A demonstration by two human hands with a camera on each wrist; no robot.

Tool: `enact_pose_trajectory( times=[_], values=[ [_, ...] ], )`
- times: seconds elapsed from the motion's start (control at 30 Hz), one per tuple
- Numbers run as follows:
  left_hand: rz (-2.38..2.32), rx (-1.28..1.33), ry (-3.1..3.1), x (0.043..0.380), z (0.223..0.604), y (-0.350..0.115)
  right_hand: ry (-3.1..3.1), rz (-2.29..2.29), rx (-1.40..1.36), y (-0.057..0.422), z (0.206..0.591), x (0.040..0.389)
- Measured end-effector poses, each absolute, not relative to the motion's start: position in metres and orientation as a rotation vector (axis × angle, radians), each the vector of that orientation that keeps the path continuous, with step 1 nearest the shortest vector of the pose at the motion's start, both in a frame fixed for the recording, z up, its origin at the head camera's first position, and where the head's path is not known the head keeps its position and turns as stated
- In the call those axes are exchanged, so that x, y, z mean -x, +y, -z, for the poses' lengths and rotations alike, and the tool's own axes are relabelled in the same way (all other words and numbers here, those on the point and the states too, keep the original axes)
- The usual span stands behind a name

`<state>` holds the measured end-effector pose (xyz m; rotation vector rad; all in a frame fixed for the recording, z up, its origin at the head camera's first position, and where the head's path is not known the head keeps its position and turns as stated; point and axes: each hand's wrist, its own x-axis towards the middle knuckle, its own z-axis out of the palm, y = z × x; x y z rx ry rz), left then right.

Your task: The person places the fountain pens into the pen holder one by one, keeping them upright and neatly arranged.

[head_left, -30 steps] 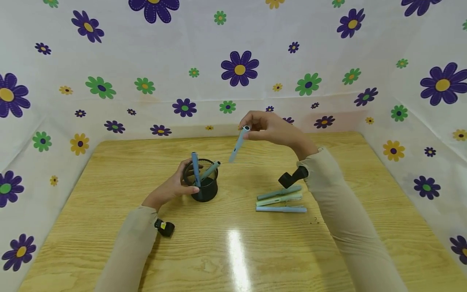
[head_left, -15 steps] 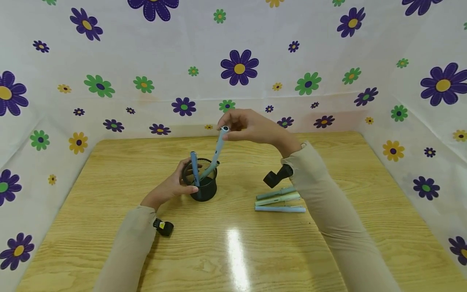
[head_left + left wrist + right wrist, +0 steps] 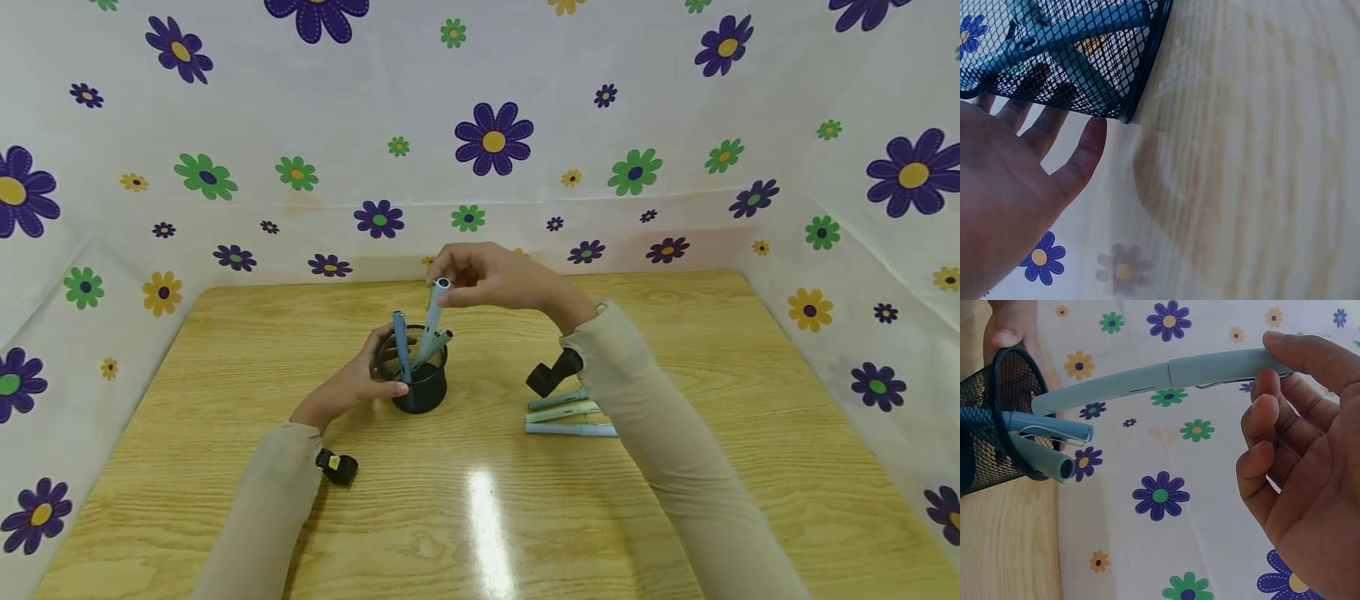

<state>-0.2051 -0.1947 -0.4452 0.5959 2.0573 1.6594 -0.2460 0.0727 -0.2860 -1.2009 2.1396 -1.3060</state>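
Observation:
A black mesh pen holder (image 3: 424, 397) stands on the table, and my left hand (image 3: 352, 387) grips its left side, the thumb in front. Through the mesh in the left wrist view, my fingers (image 3: 1085, 150) lie against the wall. Inside the holder lean a blue pen (image 3: 401, 342) and a grey-green pen (image 3: 443, 340). My right hand (image 3: 498, 279) pinches a pale blue pen (image 3: 434, 317) by its cap end, thumb against fingers. That pen's free end points down at the holder's mouth; in the right wrist view the tip (image 3: 1041, 404) is at the rim.
Right of the holder lie a dark green pen (image 3: 555, 400), a light green pen (image 3: 561, 412) and a light blue pen (image 3: 566, 429), side by side, partly hidden by my right sleeve (image 3: 652, 417). A flowered cloth (image 3: 315, 100) walls in the wooden table (image 3: 405, 517).
My right hand has carried the pale blue pen leftward and then lower, to the holder's mouth. My right sleeve now covers more of the lying pens. The left hand has stayed on the holder.

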Motion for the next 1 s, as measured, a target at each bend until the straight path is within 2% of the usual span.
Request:
enact_pose_trajectory(
  times=[1.0],
  values=[
    [-1.652,-0.586,2.060,0.206,0.447,-0.195,2.130,1.131,1.158,0.058,0.316,0.244]
  ],
)
